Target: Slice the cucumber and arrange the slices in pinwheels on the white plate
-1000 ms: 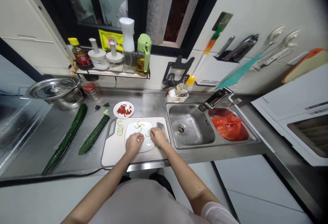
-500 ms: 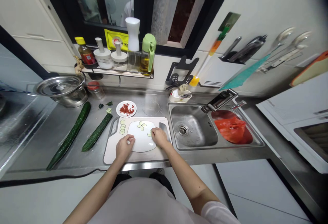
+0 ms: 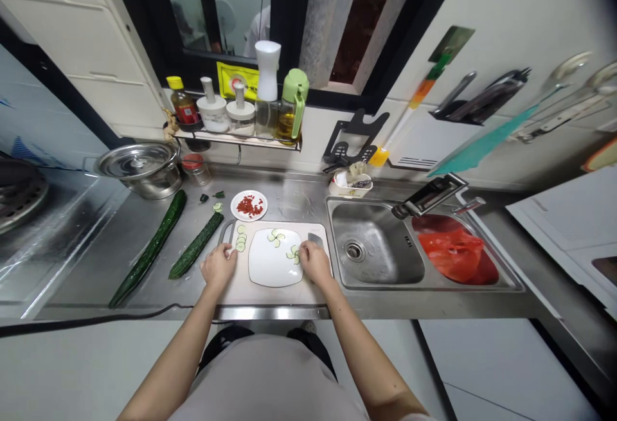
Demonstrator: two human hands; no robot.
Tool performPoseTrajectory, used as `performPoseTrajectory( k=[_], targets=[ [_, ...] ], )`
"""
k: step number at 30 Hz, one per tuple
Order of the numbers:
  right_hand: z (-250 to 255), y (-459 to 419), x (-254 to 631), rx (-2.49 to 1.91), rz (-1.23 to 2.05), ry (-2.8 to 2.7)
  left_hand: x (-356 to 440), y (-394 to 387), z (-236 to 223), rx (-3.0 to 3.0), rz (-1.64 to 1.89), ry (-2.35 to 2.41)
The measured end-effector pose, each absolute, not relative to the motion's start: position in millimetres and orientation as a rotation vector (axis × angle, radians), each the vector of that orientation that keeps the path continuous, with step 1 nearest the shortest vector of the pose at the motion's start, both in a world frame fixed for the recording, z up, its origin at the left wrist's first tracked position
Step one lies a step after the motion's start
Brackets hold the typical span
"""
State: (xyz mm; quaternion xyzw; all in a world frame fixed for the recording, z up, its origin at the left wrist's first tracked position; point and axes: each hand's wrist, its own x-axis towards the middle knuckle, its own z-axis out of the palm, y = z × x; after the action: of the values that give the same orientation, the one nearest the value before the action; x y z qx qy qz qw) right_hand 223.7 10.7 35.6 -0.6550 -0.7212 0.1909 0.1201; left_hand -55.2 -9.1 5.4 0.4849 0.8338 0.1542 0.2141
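Observation:
A white plate (image 3: 270, 265) lies on a pale cutting board (image 3: 241, 291) at the counter's front edge. Two groups of cucumber slices sit on it, one group (image 3: 276, 236) at the far rim and the other (image 3: 292, 252) at the right rim. My right hand (image 3: 314, 261) is at the plate's right edge, fingers curled and pinched on those right-hand slices. My left hand (image 3: 219, 265) rests on the board's left part with fingers curled, just in front of a small pile of slices (image 3: 240, 243). A knife blade (image 3: 315, 238) shows beyond my right hand.
A halved cucumber (image 3: 196, 245) and a whole cucumber (image 3: 149, 247) lie left of the board. A small dish of red chilli (image 3: 249, 205) stands behind it. The sink (image 3: 376, 254) is right, with a red bag (image 3: 450, 255) beside it. A lidded pot (image 3: 137, 167) sits far left.
My left hand has slid left from the plate's front edge to the board's left side, near the pile of slices. My right hand stays at the plate's right rim.

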Motion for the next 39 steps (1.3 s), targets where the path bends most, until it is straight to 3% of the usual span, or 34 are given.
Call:
performPoseTrajectory(
  k=[16,27,34,39],
  targets=[
    [25.8,-19.4,229.5,-1.808,0.655,-1.906,-44.3,3.3,-3.9,1.38,0.342,2.359],
    [28.2,-27.1,228.6,-1.795,0.659,-1.902,-42.3,7.0,-10.1,1.251,0.647,2.271],
    [35.8,-26.8,223.9,-1.74,0.704,-1.853,-44.3,9.3,8.1,0.979,1.055,1.822],
    [59.9,-14.8,204.1,-1.571,0.806,-1.739,-33.2,4.2,42.7,0.939,1.098,1.47]
  ],
)
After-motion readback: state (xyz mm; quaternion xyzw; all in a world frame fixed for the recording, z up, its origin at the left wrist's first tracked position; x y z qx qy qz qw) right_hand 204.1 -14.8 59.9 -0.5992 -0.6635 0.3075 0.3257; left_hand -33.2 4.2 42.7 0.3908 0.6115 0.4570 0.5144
